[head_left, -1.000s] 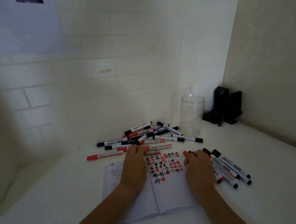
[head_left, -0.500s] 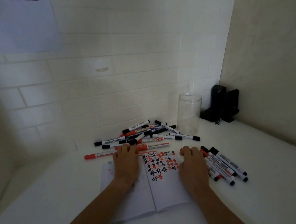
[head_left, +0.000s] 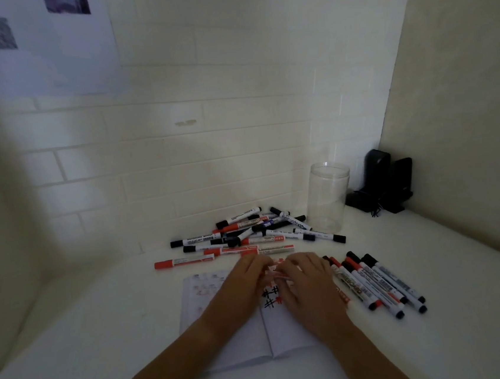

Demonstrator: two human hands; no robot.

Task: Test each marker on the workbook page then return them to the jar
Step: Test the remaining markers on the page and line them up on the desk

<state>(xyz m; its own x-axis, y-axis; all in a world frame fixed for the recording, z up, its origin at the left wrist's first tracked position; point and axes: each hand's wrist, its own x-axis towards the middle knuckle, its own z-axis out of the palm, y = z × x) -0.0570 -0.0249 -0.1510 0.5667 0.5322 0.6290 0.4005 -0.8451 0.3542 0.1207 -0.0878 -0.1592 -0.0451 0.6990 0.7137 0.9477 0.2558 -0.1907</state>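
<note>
Both hands are right together over the open white workbook, fingers curled in and meeting at a blurry red-and-white marker held between them. The left hand and right hand both look pinched on it, but it's too smeared to tell who's got the cap end. The red and black tally marks peek out between the wrists. A loose pile of markers sits behind the book, a neat row of markers just right of it, and the clear plastic jar stands upright near the back corner.
</note>
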